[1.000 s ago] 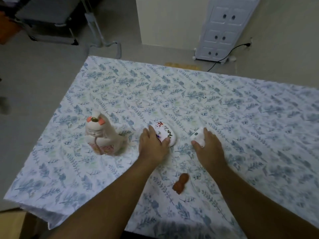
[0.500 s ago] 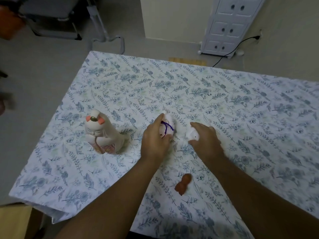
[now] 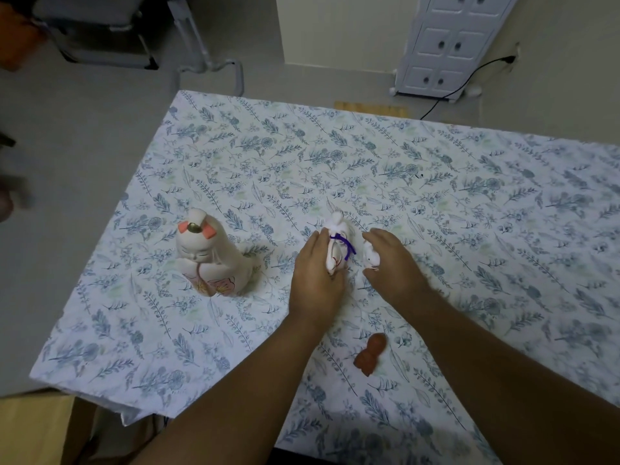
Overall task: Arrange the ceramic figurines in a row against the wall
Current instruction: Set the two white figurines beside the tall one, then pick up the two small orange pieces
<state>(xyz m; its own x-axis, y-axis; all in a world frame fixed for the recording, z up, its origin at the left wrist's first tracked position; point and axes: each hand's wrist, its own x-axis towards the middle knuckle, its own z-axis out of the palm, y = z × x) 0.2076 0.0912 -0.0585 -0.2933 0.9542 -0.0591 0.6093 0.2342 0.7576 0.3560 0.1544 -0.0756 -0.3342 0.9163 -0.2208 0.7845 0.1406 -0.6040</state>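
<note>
On the floral cloth, my left hand (image 3: 317,280) grips a white figurine with a purple cord (image 3: 338,245), now standing upright at mid-table. Just to its right, my right hand (image 3: 392,263) holds a small white figurine (image 3: 371,257), also upright. A tall white doll figurine with orange hair pieces (image 3: 211,255) stands alone to the left, apart from both hands. A small brown figurine (image 3: 370,354) lies on its side nearer to me, between my forearms.
The table with the leaf-patterned cloth (image 3: 469,213) reaches to the far edge near a beige wall. A white drawer cabinet (image 3: 449,45) and a black cable (image 3: 469,78) stand beyond it. A grey chair frame (image 3: 100,35) is on the floor at the far left.
The corded figurine went from lying flat under my left hand to standing upright. My right hand also raised the small white figurine upright and brought it closer to the other.
</note>
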